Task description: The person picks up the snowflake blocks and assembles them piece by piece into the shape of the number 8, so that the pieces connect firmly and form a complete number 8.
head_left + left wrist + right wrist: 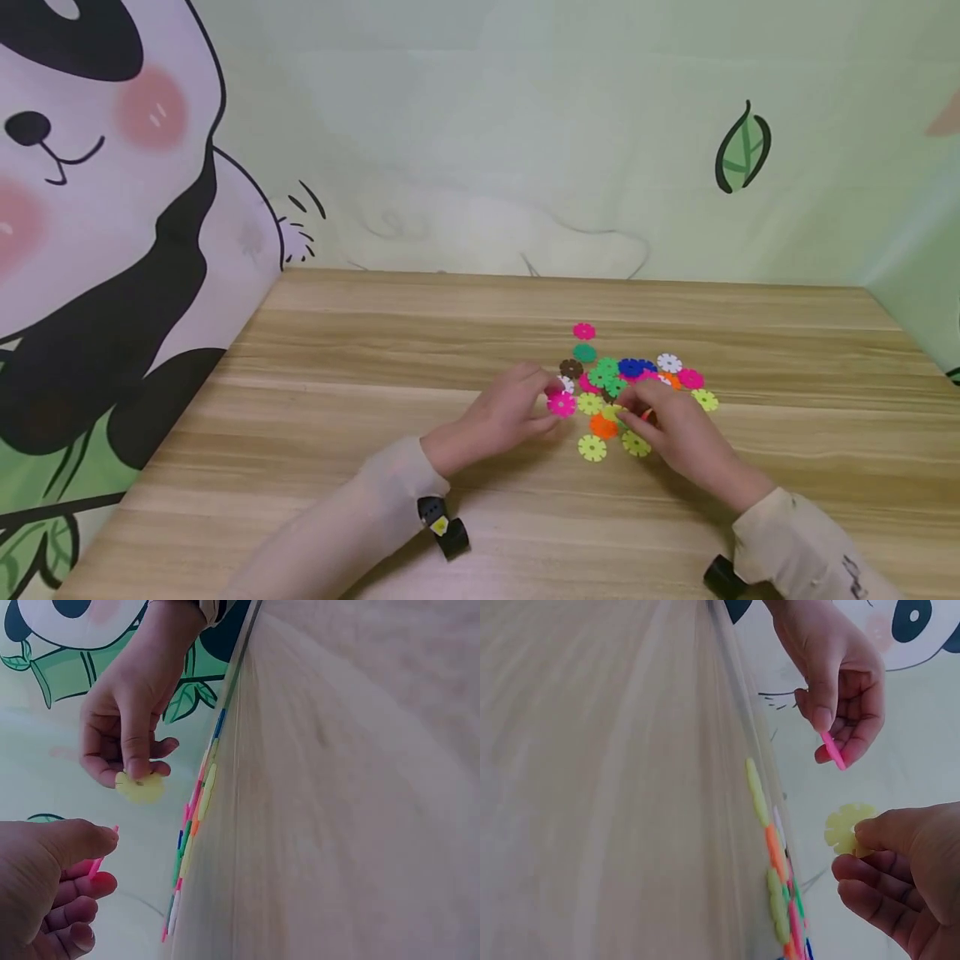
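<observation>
My left hand (510, 408) pinches a pink notched disc (561, 405) between thumb and fingers; in the left wrist view this pink disc (103, 853) is seen edge-on. My right hand (686, 429) holds a yellow notched disc (612, 414) by its edge, its flat face showing in the right wrist view as a slotted yellow disc (849, 827). Both discs are held up above the tabletop, a short way apart. Beneath and behind the hands lies a loose cluster of flower-like discs, with green discs (606, 372) in the middle and an orange disc (603, 427) near the front.
Blue discs (633, 367), a white disc (669, 362) and a yellow disc (705, 400) lie at the cluster's right. A pink disc (584, 332) is farthest back. The wooden table (375, 350) meets a wall (465, 150) with panda and leaf pictures.
</observation>
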Action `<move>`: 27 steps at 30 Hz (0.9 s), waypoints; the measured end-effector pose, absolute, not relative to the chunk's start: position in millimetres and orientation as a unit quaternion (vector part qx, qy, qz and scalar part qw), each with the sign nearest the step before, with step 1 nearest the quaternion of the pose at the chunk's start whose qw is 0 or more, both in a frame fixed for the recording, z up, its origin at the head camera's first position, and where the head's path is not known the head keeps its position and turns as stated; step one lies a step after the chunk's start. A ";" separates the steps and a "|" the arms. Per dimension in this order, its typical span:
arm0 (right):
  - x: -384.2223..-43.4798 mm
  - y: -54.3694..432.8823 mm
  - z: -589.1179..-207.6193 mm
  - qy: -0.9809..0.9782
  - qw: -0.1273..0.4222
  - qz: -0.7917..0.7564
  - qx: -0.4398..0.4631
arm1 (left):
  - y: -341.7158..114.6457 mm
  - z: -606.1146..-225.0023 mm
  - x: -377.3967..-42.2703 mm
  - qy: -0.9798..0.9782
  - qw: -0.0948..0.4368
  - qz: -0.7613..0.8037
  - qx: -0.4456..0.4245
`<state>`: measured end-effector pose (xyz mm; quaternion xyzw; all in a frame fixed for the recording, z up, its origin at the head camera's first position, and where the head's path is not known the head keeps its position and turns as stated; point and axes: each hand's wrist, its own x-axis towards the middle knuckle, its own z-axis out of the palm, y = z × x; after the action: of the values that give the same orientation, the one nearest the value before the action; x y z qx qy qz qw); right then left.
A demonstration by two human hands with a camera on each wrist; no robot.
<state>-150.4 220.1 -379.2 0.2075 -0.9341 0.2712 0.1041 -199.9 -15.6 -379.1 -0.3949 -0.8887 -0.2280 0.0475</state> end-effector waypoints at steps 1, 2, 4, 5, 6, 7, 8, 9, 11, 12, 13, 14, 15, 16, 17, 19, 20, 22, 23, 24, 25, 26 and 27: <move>-150.5 218.6 -378.4 -0.933 0.105 0.274 0.211 | -16.7 -379.5 -199.5 -0.887 0.046 -0.232 -0.395; -150.6 216.8 -377.7 -0.931 0.104 0.276 0.214 | -17.8 -379.8 -199.1 -0.886 0.045 -0.236 -0.396; -150.9 213.0 -376.1 -0.930 0.099 0.280 0.215 | -19.9 -380.5 -198.4 -0.883 0.042 -0.246 -0.396; -151.2 211.0 -375.7 -0.930 0.094 0.283 0.216 | -20.7 -381.0 -198.2 -0.882 0.040 -0.252 -0.396; -151.4 209.0 -375.5 -0.930 0.087 0.285 0.216 | -21.5 -381.0 -197.7 -0.881 0.038 -0.258 -0.396; -151.7 207.1 -375.5 -0.929 0.081 0.288 0.217 | -22.3 -381.4 -197.3 -0.880 0.034 -0.263 -0.395; -152.1 205.3 -375.9 -0.929 0.077 0.291 0.217 | -22.9 -381.5 -196.7 -0.879 0.030 -0.267 -0.394; -152.4 203.5 -376.3 -0.928 0.074 0.293 0.218 | -23.3 -381.6 -196.2 -0.877 0.026 -0.274 -0.394; -152.6 200.4 -377.5 -0.925 0.072 0.300 0.224 | -24.0 -382.3 -195.3 -0.875 0.020 -0.284 -0.391; -152.6 199.0 -378.1 -0.923 0.076 0.302 0.227 | -24.3 -382.4 -194.6 -0.874 0.019 -0.289 -0.390; -152.7 197.5 -379.0 -0.921 0.079 0.306 0.229 | -24.4 -382.8 -194.1 -0.872 0.018 -0.295 -0.390; -152.5 196.1 -379.8 -0.919 0.083 0.309 0.231 | -24.4 -382.9 -193.5 -0.871 0.018 -0.300 -0.390; -152.1 194.9 -380.5 -0.916 0.084 0.316 0.233 | -24.3 -383.3 -193.0 -0.869 0.018 -0.305 -0.390; -151.4 193.9 -381.2 -0.913 0.086 0.322 0.235 | -24.4 -383.3 -192.3 -0.867 0.017 -0.310 -0.390; -150.7 193.0 -382.0 -0.911 0.086 0.329 0.235 | -24.4 -383.3 -191.4 -0.864 0.015 -0.316 -0.390; -148.9 191.4 -384.0 -0.908 0.085 0.339 0.232 | -24.3 -383.1 -189.6 -0.862 0.008 -0.324 -0.389; -147.8 190.9 -384.7 -0.907 0.084 0.343 0.230 | -24.4 -383.1 -188.7 -0.861 0.006 -0.327 -0.389; -146.2 189.8 -386.3 -0.905 0.084 0.350 0.227 | -24.6 -383.8 -187.1 -0.863 0.004 -0.326 -0.387; -145.7 189.1 -387.3 -0.904 0.085 0.354 0.225 | -24.8 -384.5 -186.6 -0.863 0.004 -0.322 -0.388; -145.3 188.5 -388.1 -0.903 0.086 0.357 0.224 | -25.0 -385.0 -186.1 -0.865 0.006 -0.318 -0.389; -145.1 187.9 -388.9 -0.902 0.086 0.360 0.222 | -25.4 -385.8 -185.5 -0.866 0.009 -0.314 -0.389; -145.0 187.4 -389.6 -0.901 0.087 0.363 0.221 | -25.7 -386.4 -185.0 -0.866 0.010 -0.311 -0.392; -145.1 186.9 -390.3 -0.900 0.087 0.366 0.221 | -26.2 -387.4 -184.8 -0.866 0.012 -0.308 -0.394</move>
<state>-145.1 186.9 -390.3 0.2207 -0.8998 0.3661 0.0874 -184.8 -26.2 -387.4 -0.3941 -0.8658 -0.3081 0.0118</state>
